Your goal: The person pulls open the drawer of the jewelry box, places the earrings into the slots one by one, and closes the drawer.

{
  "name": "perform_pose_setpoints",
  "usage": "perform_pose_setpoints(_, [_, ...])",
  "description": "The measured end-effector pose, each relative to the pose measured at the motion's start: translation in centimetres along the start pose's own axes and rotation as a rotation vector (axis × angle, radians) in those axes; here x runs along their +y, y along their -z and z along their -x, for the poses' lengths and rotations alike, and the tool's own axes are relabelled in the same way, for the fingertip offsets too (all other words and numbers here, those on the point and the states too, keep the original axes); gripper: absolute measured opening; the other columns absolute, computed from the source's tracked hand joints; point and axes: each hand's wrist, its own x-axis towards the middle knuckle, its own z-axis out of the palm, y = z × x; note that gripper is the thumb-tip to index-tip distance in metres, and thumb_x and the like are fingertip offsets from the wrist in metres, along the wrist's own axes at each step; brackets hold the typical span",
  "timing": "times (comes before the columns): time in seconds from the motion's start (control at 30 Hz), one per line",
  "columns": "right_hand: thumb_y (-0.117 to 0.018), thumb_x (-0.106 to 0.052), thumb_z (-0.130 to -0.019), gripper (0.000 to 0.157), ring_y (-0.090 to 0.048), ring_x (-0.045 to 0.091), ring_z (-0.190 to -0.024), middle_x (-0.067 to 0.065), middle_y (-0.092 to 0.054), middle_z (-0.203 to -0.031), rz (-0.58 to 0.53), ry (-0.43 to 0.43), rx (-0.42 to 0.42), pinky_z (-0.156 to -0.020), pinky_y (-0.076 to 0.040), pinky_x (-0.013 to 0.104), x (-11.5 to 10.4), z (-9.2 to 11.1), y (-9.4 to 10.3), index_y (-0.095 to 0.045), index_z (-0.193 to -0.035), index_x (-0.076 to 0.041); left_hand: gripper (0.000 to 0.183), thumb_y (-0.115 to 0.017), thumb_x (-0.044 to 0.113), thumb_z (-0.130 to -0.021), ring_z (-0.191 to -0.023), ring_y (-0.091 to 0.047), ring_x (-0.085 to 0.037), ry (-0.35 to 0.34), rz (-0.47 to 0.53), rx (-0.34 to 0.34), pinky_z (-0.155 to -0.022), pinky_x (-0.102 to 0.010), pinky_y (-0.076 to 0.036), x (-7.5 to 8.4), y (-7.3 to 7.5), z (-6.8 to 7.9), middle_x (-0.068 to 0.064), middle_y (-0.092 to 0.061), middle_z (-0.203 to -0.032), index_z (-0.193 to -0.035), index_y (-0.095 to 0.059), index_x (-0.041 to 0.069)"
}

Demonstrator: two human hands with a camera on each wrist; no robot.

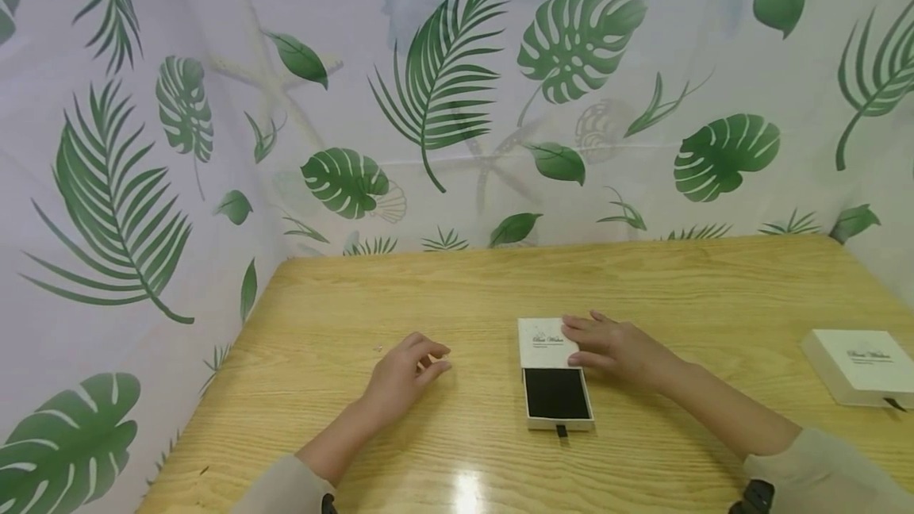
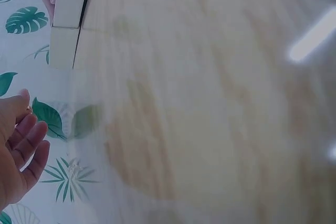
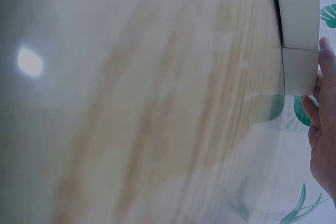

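Observation:
My left hand (image 1: 405,377) hovers over the table, thumb and forefinger close together with the other fingers bent. In the left wrist view, a tiny gold-coloured piece (image 2: 29,109) shows between those tips; its kind is too small to tell. Right of this hand lies a white gift box (image 1: 540,346) printed "Best Wishes". Its drawer, lined with a black pad (image 1: 557,393), is pulled out toward me, with a short black ribbon tab (image 1: 562,431) at the front. My right hand (image 1: 620,349) rests its extended fingers on the right edge of the box's cover.
A second, closed white box (image 1: 865,367) with a black tab stands at the table's right side. Tiny shiny bits (image 1: 379,348) lie left of my left hand. The wooden table (image 1: 357,292) meets a leaf-print cloth (image 1: 457,212) at its back and left edges.

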Motion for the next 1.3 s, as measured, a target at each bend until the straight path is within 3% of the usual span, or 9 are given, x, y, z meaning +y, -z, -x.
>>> perform_pose_setpoints(0.23, [-0.065, -0.026, -0.088, 0.048, -0.046, 0.044, -0.122, 0.019, -0.054, -0.132, -0.009, -0.045, -0.027, -0.101, -0.035, 0.051, -0.1, 0.0, 0.1, -0.058, -0.125, 0.004, 0.025, -0.061, 0.024, -0.092, -0.082, -0.059, -0.013, 0.068, 0.168, -0.015, -0.071, -0.022, -0.053, 0.6, -0.1, 0.0, 0.001, -0.059, -0.095, -0.109, -0.067, 0.006])
perform_pose_setpoints(0.6, [-0.066, -0.025, -0.087, 0.048, -0.049, 0.040, -0.121, 0.019, -0.055, -0.131, -0.024, -0.030, -0.003, -0.104, -0.033, 0.044, -0.1, 0.0, -0.1, -0.058, -0.125, 0.004, 0.027, -0.063, 0.024, -0.091, -0.085, -0.051, -0.010, 0.128, 0.350, -0.034, -0.075, -0.022, -0.051, 2.3, -1.0, 0.0, 0.004, -0.054, -0.092, -0.111, -0.067, 0.006])
perform_pose_setpoints(0.8, [-0.067, -0.024, -0.087, 0.048, -0.047, 0.042, -0.122, 0.020, -0.054, -0.131, -0.045, -0.054, -0.007, -0.103, -0.033, 0.048, 0.0, 0.0, -0.2, -0.058, -0.125, 0.004, 0.029, -0.061, 0.030, -0.092, -0.087, -0.051, -0.010, 0.194, 0.434, -0.068, -0.075, -0.022, -0.049, 3.0, -1.8, -0.1, 0.001, -0.055, -0.094, -0.112, -0.067, 0.009])
perform_pose_setpoints(0.97, [-0.066, -0.027, -0.088, 0.050, -0.043, 0.045, -0.125, 0.020, -0.053, -0.133, -0.057, -0.088, -0.039, -0.101, -0.033, 0.053, -0.1, 0.0, -0.1, -0.057, -0.126, 0.004, 0.029, -0.061, 0.031, -0.092, -0.088, -0.052, -0.011, 0.250, 0.509, -0.052, -0.076, -0.022, -0.048, 3.7, -2.0, -0.4, -0.001, -0.056, -0.095, -0.112, -0.068, 0.010])
perform_pose_setpoints(1.3, [-0.069, -0.024, -0.085, 0.047, -0.049, 0.043, -0.121, 0.020, -0.056, -0.130, -0.009, -0.045, 0.009, -0.099, -0.036, 0.053, -0.2, 0.0, 0.0, -0.060, -0.123, 0.003, 0.028, -0.063, 0.028, -0.091, -0.085, -0.049, -0.009, 0.257, 0.574, -0.048, -0.076, -0.020, -0.047, 5.9, -3.4, -1.8, 0.001, -0.053, -0.089, -0.111, -0.068, 0.009])
